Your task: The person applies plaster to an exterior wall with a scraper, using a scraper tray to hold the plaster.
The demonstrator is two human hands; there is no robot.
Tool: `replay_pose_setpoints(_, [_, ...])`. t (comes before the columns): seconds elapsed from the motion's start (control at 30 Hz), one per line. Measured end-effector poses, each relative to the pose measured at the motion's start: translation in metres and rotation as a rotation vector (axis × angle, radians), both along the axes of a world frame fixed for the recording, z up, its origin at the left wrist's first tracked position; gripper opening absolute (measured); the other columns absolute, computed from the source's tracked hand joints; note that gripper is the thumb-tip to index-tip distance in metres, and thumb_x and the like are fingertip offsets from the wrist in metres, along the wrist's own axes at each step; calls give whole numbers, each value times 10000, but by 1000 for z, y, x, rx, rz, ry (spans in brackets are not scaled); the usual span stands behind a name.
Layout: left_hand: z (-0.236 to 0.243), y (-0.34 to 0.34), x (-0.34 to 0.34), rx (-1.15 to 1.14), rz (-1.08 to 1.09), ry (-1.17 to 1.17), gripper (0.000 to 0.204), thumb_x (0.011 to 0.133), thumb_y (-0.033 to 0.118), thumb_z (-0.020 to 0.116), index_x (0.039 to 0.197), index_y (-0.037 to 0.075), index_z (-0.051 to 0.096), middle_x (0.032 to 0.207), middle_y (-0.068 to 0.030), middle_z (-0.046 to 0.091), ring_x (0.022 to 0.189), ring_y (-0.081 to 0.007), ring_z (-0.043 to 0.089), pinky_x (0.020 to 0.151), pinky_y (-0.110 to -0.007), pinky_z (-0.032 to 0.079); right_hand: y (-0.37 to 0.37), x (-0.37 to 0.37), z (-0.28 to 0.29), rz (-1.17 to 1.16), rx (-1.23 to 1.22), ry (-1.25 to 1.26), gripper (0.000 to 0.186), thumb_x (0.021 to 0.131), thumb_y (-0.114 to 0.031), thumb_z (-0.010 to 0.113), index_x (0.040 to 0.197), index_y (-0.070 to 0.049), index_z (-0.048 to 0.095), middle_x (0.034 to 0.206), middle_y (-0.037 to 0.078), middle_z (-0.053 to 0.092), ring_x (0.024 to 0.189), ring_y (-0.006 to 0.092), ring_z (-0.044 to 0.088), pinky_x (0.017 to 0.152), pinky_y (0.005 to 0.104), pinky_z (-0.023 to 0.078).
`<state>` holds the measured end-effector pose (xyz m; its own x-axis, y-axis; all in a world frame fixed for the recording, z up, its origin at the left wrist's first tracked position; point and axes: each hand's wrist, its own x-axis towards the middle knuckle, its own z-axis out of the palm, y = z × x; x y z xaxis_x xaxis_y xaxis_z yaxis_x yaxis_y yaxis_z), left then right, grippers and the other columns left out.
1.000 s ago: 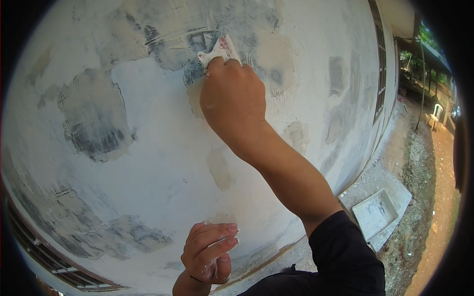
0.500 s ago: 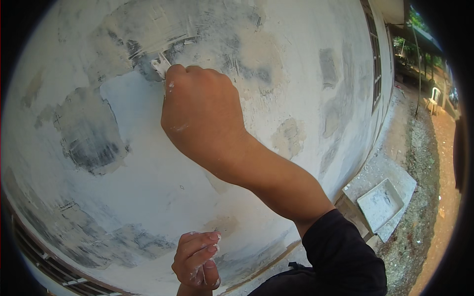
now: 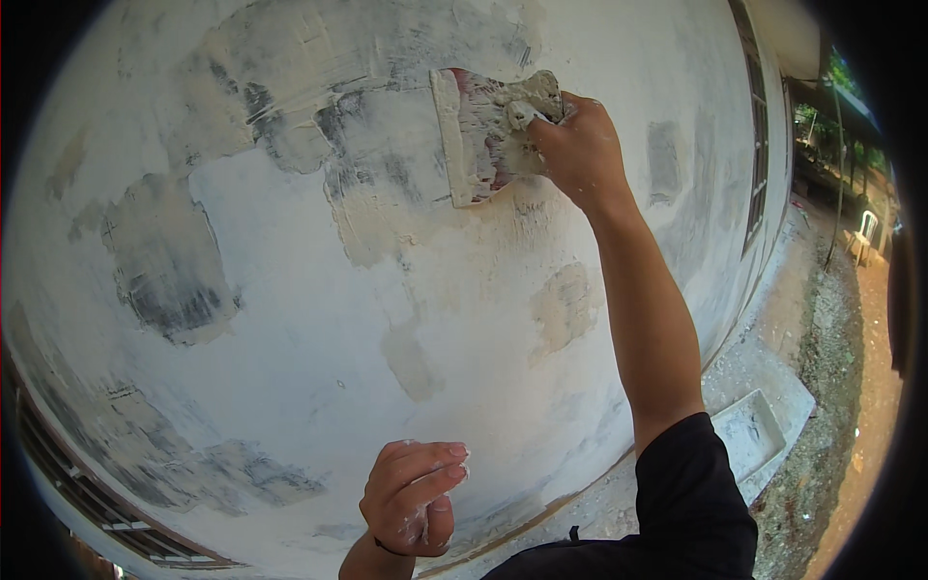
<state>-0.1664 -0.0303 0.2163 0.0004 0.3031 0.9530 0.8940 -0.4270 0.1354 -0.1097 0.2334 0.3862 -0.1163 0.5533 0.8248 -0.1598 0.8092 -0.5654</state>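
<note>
Up high, I am gripping a putty knife (image 3: 488, 135) in my right hand (image 3: 580, 150), fingers closed around its handle, and pressing its wide, filler-smeared blade flat against the wall (image 3: 290, 319). My left hand (image 3: 414, 498) is hanging low near the wall, loosely curled and holding nothing, with white smears on its fingers. Grey patches are showing through the pale wall. A tray (image 3: 749, 435) is lying on the ground below.
</note>
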Motion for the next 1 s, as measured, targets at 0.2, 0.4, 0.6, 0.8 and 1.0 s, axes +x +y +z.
replay_pose_setpoints(0.2, [-2,3,-1,-20,-6,-3,264,714,-42,480,924,41,616,908,-118,659,760,-225,650,642,-318,464,-13,39,4,-64,4,-26,264,720,-132,555,881,59,641,663,197,630,561,286,601,604,357,492])
replay_pose_setpoints(0.4, [-1,-13,-1,1,-1,-8,239,728,-32,486,915,39,618,907,-122,659,751,-226,648,632,-317,462,-69,9,4,-506,362,-15,91,715,-48,552,694,37,576,643,203,605,582,368,608,560,411,497])
replay_pose_setpoints(0.6, [-9,-47,-6,25,52,-21,211,735,-13,489,902,33,610,899,-135,663,743,-231,646,628,-323,470,-149,-71,-2,-417,411,-45,64,697,-37,592,688,8,547,678,150,564,655,260,613,488,320,513])
replay_pose_setpoints(0.8, [-8,-63,-7,63,88,-35,213,737,-11,480,912,27,597,892,-138,663,741,-232,645,634,-322,472,-199,-60,-4,-263,502,12,52,722,7,537,676,19,518,611,173,558,577,297,578,500,356,479])
replay_pose_setpoints(1.0, [-8,-56,-8,52,70,-22,230,727,-15,477,916,33,598,893,-134,663,740,-232,650,637,-322,471,-158,-41,17,57,426,116,144,697,-39,548,779,74,579,587,171,582,495,292,563,524,369,469])
